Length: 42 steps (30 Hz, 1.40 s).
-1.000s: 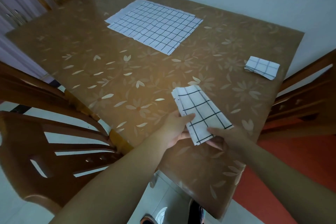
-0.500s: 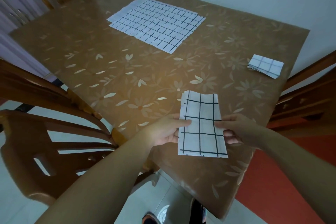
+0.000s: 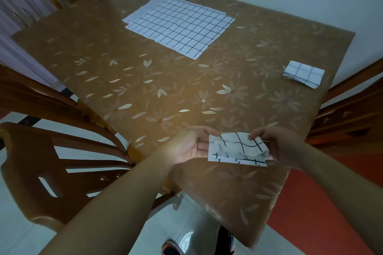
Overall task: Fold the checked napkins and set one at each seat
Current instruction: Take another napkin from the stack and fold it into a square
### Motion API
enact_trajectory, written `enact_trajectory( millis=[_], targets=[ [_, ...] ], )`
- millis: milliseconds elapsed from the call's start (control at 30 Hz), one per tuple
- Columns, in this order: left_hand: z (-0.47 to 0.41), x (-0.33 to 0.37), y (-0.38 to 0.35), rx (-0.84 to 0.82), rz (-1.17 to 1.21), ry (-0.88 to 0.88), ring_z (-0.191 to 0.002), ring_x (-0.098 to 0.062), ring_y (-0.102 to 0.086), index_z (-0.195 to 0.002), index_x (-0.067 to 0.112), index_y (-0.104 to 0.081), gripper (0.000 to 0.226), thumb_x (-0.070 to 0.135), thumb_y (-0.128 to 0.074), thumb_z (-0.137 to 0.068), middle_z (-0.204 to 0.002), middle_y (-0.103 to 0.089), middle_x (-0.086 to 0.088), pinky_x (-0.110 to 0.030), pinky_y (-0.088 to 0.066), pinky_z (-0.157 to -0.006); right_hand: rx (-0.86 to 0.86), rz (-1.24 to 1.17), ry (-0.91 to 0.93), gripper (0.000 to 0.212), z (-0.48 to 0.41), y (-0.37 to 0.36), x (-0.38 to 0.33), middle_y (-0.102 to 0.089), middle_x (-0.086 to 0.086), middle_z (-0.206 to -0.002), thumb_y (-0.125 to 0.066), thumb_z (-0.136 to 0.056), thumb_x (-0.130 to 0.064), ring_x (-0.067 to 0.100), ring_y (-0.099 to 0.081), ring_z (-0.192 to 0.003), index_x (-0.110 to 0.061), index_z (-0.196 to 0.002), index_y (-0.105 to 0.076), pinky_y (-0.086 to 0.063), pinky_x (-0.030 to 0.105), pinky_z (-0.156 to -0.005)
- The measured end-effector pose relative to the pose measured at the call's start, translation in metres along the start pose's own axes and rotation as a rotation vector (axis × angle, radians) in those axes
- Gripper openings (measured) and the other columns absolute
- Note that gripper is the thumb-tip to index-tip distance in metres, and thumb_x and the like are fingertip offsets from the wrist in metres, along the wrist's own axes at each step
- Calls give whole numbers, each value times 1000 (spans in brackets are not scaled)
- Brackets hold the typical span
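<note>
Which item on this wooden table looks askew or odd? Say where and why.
Nothing is spilled or damaged. The flat unfolded checked napkins are stacked unevenly, edges offset at the far left. The half-folded checked napkin between left hand and right hand is rumpled.

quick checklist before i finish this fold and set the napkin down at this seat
1. Both hands on the napkin: ok, left hand at its left edge, right hand at its right.
2. Fold edges lined up: not ok, the top layer is rumpled and the grid lines curve.
3. Bare table beyond the hands to set it on: ok.
4. Earlier folded napkin placed at the right-side seat: ok, lying flat near that edge.
5. Unfolded napkins left for other seats: ok, stacked flat at the far side; how many, cannot tell.
6. Chair at the left clear of the napkin: ok.
</note>
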<state>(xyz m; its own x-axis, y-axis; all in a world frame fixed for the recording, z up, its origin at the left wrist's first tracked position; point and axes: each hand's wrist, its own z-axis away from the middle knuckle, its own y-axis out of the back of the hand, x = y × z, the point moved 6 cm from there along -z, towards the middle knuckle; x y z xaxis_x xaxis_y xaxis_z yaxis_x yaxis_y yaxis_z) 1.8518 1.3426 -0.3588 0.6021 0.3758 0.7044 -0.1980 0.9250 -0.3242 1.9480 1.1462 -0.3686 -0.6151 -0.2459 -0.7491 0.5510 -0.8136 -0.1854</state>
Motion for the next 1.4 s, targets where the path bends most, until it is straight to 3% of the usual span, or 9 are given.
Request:
enact_trajectory(
  millis=[167, 400, 600, 700, 767, 900, 1033, 1133, 1400],
  targets=[
    [-1, 5, -2, 80, -150, -60, -83, -25, -72, -101, 9, -70, 16, 15, -56, -96, -97, -74, -13, -38, -60, -73, 3, 104, 66, 8, 3, -1, -8, -71, 14, -86, -63, -86, 2, 23, -71, -70, -1, -89, -70, -57, 30, -56],
    [-5, 7, 0, 228, -108, -159, -89, -25, -72, -113, 15, -65, 29, 0, -65, -88, -94, -73, -6, -40, -60, -78, 60, 99, 153, 22, 10, -6, -14, -69, 8, -81, -60, -84, 15, 12, -68, -58, -3, -95, -66, -53, 21, -49],
    [-4, -7, -16, 127, -3, -24, -100, -29, -69, -113, 18, -60, 34, 6, -72, -84, -114, -69, -12, -43, -60, -78, 65, 75, 174, 53, 11, -10, -17, -65, 14, -111, -65, -82, 10, 28, -69, -91, -20, -125, -55, -61, 37, -65],
    [-4, -4, -17, 125, -36, -68, -99, -27, -69, -112, 20, -64, 30, 2, -67, -88, -113, -69, -10, -38, -60, -74, 70, 134, 50, 25, 6, -11, -5, -67, 9, -108, -65, -90, -24, 30, -67, -97, -20, -114, -63, -57, 49, -82],
    [-2, -1, -17, 96, -61, -63, -100, -26, -69, -115, 17, -63, 28, 4, -63, -91, -113, -70, -10, -36, -60, -74, 119, 170, -24, 32, 5, -7, 1, -70, 9, -97, -59, -90, -45, 27, -66, -89, -16, -103, -67, -56, 46, -82],
    [1, 1, -17, 55, -46, -50, -92, -24, -71, -110, 16, -63, 18, 8, -51, -99, -100, -73, -9, -37, -60, -77, 76, 299, 34, 31, 10, -7, -4, -67, 11, -74, -67, -86, -32, 15, -63, -60, -7, -104, -68, -53, 29, -61],
    [5, 1, -16, 15, -101, -19, -92, -26, -71, -118, 16, -63, 23, 11, -49, -100, -103, -73, -11, -39, -61, -74, -106, 448, -42, 44, 17, -14, -10, -76, 7, -94, -66, -75, -47, 19, -72, -86, -13, -104, -68, -54, 35, -78],
    [9, 0, -22, -70, -183, 30, -92, -24, -71, -113, 24, -64, 24, 10, -49, -100, -102, -74, -6, -36, -60, -71, -180, 494, -30, 35, 22, -28, -24, -70, -6, -63, -54, -91, -43, 4, -67, -58, -11, -86, -66, -51, 21, -59],
    [7, 5, -9, 81, -420, -95, -52, -10, -57, -95, 21, -69, 21, 31, -51, -100, -76, -70, -1, -22, -47, -55, 31, 628, 146, 30, 9, -36, -36, -65, -10, -52, -56, -96, -33, 3, -61, -50, -22, -71, -69, -46, 21, -50]
  ],
)
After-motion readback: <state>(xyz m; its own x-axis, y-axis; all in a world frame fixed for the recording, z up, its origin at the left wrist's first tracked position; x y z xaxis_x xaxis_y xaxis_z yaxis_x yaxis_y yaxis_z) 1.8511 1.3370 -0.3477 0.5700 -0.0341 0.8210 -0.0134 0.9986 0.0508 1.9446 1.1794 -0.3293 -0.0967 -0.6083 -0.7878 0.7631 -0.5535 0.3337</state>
